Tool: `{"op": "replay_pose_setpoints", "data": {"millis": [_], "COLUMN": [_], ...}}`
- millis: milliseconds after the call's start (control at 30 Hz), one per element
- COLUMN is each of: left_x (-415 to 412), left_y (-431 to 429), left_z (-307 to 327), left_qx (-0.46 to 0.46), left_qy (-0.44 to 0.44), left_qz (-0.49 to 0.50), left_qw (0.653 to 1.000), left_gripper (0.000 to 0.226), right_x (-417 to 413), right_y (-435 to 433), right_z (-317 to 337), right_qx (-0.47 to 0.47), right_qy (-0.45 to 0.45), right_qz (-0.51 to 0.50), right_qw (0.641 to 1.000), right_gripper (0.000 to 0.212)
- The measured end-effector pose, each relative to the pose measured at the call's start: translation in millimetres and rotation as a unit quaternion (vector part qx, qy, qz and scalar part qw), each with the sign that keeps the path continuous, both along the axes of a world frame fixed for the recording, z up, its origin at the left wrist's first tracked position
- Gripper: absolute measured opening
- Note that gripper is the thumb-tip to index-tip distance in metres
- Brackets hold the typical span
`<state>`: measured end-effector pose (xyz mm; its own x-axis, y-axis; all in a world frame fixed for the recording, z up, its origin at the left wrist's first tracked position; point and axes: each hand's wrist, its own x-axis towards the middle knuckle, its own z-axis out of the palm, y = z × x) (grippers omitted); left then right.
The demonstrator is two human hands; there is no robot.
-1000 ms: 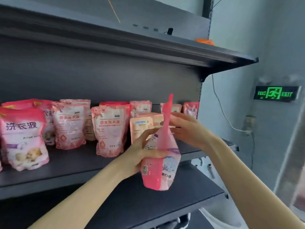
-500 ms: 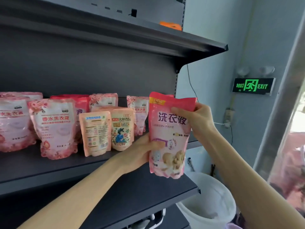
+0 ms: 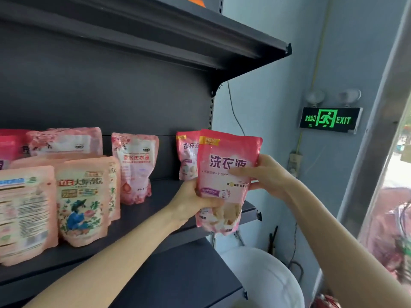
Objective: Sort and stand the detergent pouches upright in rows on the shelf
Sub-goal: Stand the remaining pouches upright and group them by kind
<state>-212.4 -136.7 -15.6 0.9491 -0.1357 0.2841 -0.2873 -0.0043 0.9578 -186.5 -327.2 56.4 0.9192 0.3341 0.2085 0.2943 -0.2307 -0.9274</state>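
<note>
Grips pink detergent pouch [image 3: 224, 165] upright, left hand [image 3: 191, 203] and right hand [image 3: 266, 174] fingers clamped round its sides. Held before matching pouch [image 3: 186, 154] on shelf [image 3: 164, 196].

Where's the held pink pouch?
Head view, right of centre: pink plastic pouch held by left hand and right hand, in front of matching pouch on dark shelf.
</note>
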Motion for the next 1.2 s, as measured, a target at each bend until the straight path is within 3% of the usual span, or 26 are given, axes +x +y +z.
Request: {"op": "replay_pose_setpoints", "data": {"millis": [167, 400, 600, 733, 867, 967, 1200], "left_x": [62, 137, 180, 200, 219, 234, 256], "left_y": [-27, -33, -15, 1, 19, 31, 53], "left_z": [-5, -19, -27, -33, -35, -37, -42], "left_qx": [0.023, 0.046, 0.057, 0.070, 0.080, 0.099, 0.141], "left_qy": [-0.005, 0.004, 0.028, 0.041, 0.030, 0.024, 0.069], "left_qz": [0.005, 0.140, 0.259, 0.303, 0.326, 0.335, 0.276], "left_qw": [1.000, 0.989, 0.964, 0.949, 0.942, 0.937, 0.948], "left_gripper": [0.053, 0.053, 0.046, 0.046, 0.048, 0.052, 0.070], "right_x": [67, 161, 229, 264, 297, 314, 342], "right_y": [-20, -15, 4, 30, 58, 75, 85], "right_z": [-3, -15, -30, -36, -44, -54, -58], "right_qx": [0.010, 0.009, 0.026, 0.052, 0.027, -0.030, -0.043], "right_qy": [-0.032, -0.046, -0.016, -0.026, -0.042, -0.020, -0.033], "right_qz": [-0.035, 0.036, 0.118, 0.131, 0.146, 0.152, 0.131], "right_qw": [0.999, 0.998, 0.993, 0.990, 0.988, 0.988, 0.990], "right_gripper": [0.030, 0.020, 0.049, 0.034, 0.030, 0.055, 0.059]}}
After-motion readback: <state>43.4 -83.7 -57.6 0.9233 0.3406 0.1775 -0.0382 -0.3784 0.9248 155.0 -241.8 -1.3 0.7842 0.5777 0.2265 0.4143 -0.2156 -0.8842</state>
